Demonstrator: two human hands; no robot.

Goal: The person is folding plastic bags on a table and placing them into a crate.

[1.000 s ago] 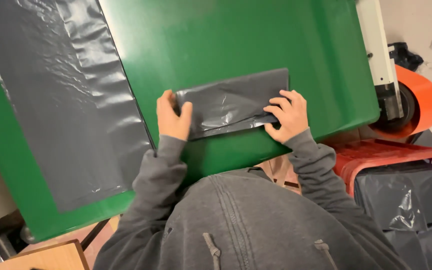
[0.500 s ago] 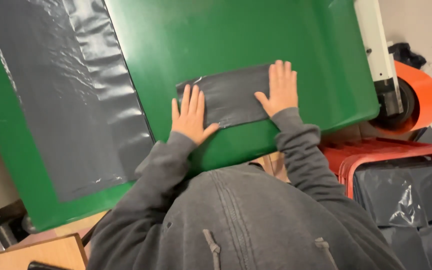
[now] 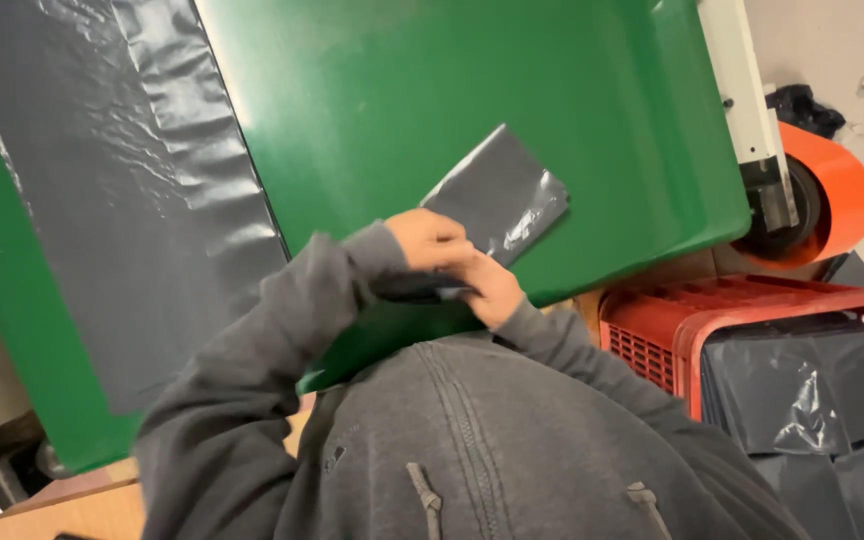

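A folded dark grey plastic bag [image 3: 500, 192] is lifted at an angle off the green table [image 3: 512, 90]. My left hand [image 3: 430, 240] grips its near end from above. My right hand [image 3: 490, 292] holds the same end from below, close to my chest. Both hands are together at the table's near edge. My grey hooded sleeves cover the wrists.
A long flat sheet of grey plastic film [image 3: 112, 190] lies along the left of the green table. An orange roll [image 3: 832, 190] sits on a machine at the right. A red crate [image 3: 742, 320] holds folded grey bags [image 3: 802, 390]. A wooden surface [image 3: 62, 510] shows at lower left.
Both hands pressed the bag flat on the table, palms down. Now they have come together, gripped its near end and lifted it, turned at an angle.
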